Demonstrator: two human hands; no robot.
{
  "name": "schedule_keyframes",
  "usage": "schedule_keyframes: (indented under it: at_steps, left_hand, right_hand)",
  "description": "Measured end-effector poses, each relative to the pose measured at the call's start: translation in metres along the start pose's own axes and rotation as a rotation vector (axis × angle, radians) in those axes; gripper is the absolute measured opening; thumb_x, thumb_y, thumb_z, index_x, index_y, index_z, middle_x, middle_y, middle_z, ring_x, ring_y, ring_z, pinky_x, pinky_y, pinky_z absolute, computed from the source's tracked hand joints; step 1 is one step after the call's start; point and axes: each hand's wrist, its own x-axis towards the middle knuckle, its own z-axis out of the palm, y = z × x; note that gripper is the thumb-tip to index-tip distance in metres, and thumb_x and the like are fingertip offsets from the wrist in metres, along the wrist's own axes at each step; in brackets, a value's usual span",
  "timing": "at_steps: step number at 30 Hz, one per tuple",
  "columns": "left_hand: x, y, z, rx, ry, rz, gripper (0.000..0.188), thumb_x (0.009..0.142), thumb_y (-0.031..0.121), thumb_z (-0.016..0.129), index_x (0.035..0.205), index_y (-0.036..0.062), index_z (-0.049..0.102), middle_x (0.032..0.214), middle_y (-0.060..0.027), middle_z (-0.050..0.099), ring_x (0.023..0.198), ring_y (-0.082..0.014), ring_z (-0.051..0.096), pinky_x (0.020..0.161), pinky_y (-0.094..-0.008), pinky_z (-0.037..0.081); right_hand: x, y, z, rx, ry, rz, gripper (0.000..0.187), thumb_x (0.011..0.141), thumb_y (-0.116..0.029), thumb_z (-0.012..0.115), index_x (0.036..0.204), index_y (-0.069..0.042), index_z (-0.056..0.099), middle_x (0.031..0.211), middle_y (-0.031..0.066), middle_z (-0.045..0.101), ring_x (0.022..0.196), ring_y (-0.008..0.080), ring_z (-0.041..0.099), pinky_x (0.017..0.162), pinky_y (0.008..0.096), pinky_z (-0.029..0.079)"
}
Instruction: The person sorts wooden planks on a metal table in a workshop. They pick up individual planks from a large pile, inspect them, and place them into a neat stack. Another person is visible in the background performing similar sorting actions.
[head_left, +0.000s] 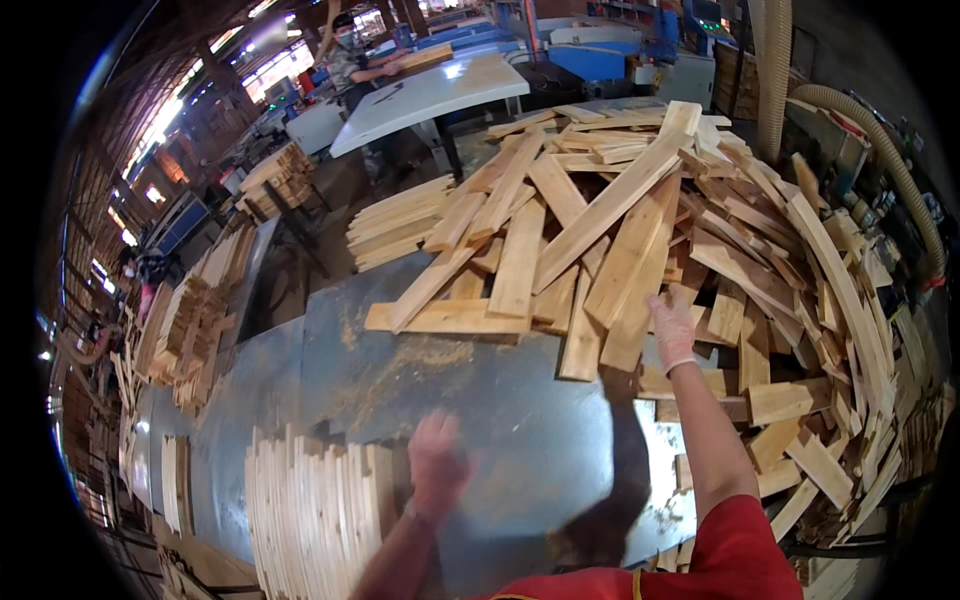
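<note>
My right hand (674, 322), in a pale, thin-looking glove, is stretched forward to the near side of a heap of loose boards. Its fingers are closed at the right edge of a long wooden board (640, 290) that slants down toward me. My left hand (438, 468) is over the metal table (520, 440), smeared by motion, so its fingers do not show clearly. Just left of it stands a neat row of narrow wooden slats (315, 500), packed side by side. Another board (450, 318) lies crosswise at the heap's front left.
Sawdust is scattered on the table. More stacked wood (190, 320) stands at the left, and a tidy slat pile (400, 220) lies behind. A person (355, 65) holds a board by a white-topped table (430, 100) at the back. A ribbed hose (900, 170) curves down at right.
</note>
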Motion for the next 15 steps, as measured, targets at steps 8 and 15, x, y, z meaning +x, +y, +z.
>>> schedule_keyframes:
  at_steps: [8,15]
  left_hand:
    - [0.337,0.095,0.096,-0.093,0.062,0.206,0.087,0.093,0.053,0.072,0.152,-0.0059,0.046,0.158,-0.0281,0.047,0.145,-0.0452,0.044,0.124,-0.0510,0.035]
    - [0.452,0.102,0.131,-0.611,-0.357,-0.154,0.084,0.096,0.054,0.071,0.150,-0.0055,0.049,0.145,-0.0213,0.060,0.128,-0.0347,0.060,0.110,-0.0417,0.046]
  right_hand:
    - [0.054,0.018,0.012,0.160,0.052,0.136,0.074,0.096,-0.033,0.075,0.150,0.010,0.048,0.145,0.0245,0.061,0.135,0.0324,0.058,0.115,0.0397,0.043]
    - [0.036,0.006,0.013,0.275,-0.263,0.187,0.066,0.096,-0.026,0.078,0.148,0.004,0.050,0.136,0.0181,0.064,0.122,0.0262,0.064,0.108,0.0381,0.050]
